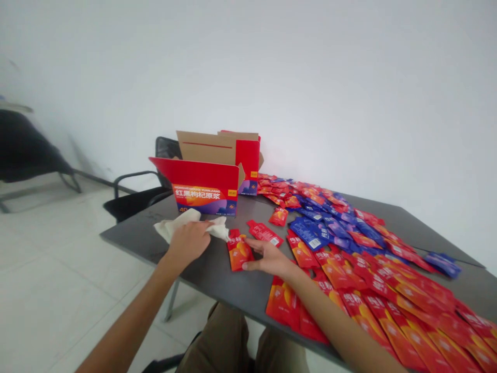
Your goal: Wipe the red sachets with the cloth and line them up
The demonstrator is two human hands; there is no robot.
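Note:
My left hand [189, 242] is closed on a crumpled white cloth [174, 223] that lies on the dark grey table [217, 282]. My right hand [267, 257] rests on the table with fingers stretched out, its fingertips touching the edge of a red-orange sachet [239, 251] that lies flat in front of me. A second red sachet [264, 232] lies just beyond the right hand. Red sachets spread under and beside my right forearm.
An open red cardboard box [205, 186] with yellow lettering stands at the table's far left. Many red and blue sachets [349, 243] cover the right of the table. A black chair [135, 199] stands behind the box. A white wall is behind.

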